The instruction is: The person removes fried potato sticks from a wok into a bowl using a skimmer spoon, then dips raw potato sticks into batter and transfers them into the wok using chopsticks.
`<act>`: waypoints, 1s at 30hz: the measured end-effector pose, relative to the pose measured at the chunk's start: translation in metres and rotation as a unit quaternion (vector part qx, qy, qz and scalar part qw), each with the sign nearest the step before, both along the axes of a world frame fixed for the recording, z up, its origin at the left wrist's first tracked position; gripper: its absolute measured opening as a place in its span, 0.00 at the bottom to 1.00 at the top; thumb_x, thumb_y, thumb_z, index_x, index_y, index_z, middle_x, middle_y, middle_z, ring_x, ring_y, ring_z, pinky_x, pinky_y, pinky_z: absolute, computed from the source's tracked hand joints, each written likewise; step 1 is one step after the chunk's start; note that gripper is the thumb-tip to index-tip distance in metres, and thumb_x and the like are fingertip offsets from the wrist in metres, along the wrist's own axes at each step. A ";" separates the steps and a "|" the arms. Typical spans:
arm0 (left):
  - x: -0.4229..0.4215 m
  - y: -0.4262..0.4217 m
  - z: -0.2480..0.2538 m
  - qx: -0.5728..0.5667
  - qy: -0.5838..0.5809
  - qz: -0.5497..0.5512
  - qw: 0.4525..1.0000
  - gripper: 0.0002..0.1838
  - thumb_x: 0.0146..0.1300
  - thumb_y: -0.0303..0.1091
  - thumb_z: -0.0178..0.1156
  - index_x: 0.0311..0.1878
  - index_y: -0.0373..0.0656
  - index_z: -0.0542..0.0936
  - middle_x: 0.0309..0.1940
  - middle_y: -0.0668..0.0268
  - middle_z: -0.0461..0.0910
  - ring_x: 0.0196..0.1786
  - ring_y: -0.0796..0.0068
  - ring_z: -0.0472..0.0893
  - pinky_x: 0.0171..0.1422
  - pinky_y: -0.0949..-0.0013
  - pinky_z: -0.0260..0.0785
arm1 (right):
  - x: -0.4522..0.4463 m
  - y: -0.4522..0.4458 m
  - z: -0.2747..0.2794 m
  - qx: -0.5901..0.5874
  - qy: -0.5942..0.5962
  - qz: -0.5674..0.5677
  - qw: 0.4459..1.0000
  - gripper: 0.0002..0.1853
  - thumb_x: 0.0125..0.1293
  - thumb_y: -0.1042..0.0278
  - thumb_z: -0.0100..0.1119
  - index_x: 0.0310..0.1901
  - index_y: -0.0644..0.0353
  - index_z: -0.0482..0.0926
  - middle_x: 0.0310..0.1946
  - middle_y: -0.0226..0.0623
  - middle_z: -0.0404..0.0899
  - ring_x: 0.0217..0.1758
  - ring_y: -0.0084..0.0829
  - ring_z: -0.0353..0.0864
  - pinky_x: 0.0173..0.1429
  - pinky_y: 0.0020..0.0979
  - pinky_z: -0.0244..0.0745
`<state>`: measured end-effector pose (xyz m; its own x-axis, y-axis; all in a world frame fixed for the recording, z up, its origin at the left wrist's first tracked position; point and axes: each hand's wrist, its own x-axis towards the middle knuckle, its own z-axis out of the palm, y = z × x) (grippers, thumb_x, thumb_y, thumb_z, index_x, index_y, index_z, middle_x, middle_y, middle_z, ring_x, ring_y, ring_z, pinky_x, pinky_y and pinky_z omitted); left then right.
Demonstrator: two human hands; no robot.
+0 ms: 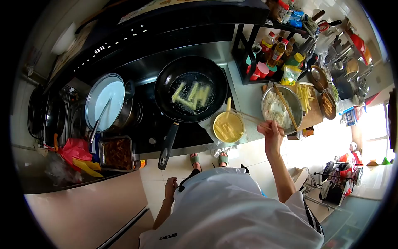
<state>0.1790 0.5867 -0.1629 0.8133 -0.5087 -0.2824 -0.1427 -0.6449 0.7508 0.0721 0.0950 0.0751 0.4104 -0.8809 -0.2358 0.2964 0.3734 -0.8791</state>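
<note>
My right hand (272, 132) is closed on a pair of chopsticks (253, 118) that reach left over a yellow bowl (242, 132) of pale batter and strips. At their tips a batter-coated strip (229, 103) points upward above the bowl's rim. Just behind that hand is a metal bowl (299, 107) of white food, with another pair of chopsticks (286, 106) laid across it. To the left, several pale strips (192, 96) sit in bubbling oil in a black frying pan (166, 74). My left hand (171, 186) hangs empty beside my body, fingers loosely apart.
The pan's handle (169, 145) juts past the counter edge. A pot (105, 99) of whitish liquid with a ladle (100, 117) and a metal tray (117, 153) of brown food stand left. On the right are a cutting board (311, 119) with cut strips (304, 97) and a bottle rack (242, 43).
</note>
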 end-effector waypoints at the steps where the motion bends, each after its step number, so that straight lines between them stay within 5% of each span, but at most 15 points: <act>1: 0.000 0.000 0.000 0.002 -0.008 0.000 1.000 0.11 0.60 0.22 0.53 0.47 0.42 0.74 0.38 0.58 0.77 0.35 0.66 0.79 0.36 0.67 0.74 | 0.017 -0.002 0.004 -0.011 -0.007 0.007 1.000 0.15 0.71 0.62 0.49 0.40 0.69 0.75 0.31 0.48 0.81 0.30 0.38 0.84 0.40 0.33 0.82; 9: -0.008 0.011 -0.020 -0.011 0.036 0.085 0.996 0.11 0.60 0.22 0.53 0.46 0.42 0.74 0.37 0.59 0.77 0.33 0.68 0.79 0.35 0.68 0.74 | 0.190 -0.027 0.001 -0.170 -0.047 0.105 0.979 0.15 0.70 0.66 0.50 0.36 0.73 0.76 0.28 0.45 0.80 0.27 0.32 0.84 0.32 0.25 0.81; 16: -0.035 0.017 0.006 -0.037 -0.014 0.112 0.993 0.10 0.61 0.21 0.54 0.44 0.43 0.74 0.37 0.62 0.76 0.33 0.73 0.77 0.33 0.72 0.71 | 0.262 -0.023 -0.016 -0.297 0.072 0.145 0.941 0.13 0.68 0.68 0.53 0.32 0.71 0.78 0.25 0.39 0.79 0.23 0.25 0.80 0.29 0.23 0.77; 24: -0.035 0.012 0.010 -0.037 -0.024 0.060 0.997 0.10 0.61 0.23 0.53 0.45 0.42 0.75 0.37 0.59 0.77 0.34 0.67 0.78 0.37 0.68 0.72 | 0.128 -0.011 0.055 -0.296 0.033 0.131 0.946 0.15 0.72 0.65 0.48 0.40 0.70 0.78 0.30 0.40 0.81 0.32 0.28 0.83 0.42 0.27 0.81; 30: -0.008 -0.008 0.017 0.014 -0.044 -0.008 0.999 0.10 0.60 0.23 0.51 0.44 0.39 0.75 0.38 0.53 0.77 0.37 0.56 0.80 0.37 0.62 0.73 | 0.007 -0.006 0.021 -0.255 0.113 0.111 0.954 0.16 0.73 0.62 0.46 0.42 0.69 0.77 0.29 0.41 0.81 0.30 0.28 0.83 0.38 0.27 0.79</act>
<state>0.1707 0.5784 -0.1460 0.8273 -0.5148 -0.2247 -0.2173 -0.6622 0.7172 0.0796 0.0892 0.0957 0.5893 -0.8021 0.0962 0.0407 -0.0895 -0.9952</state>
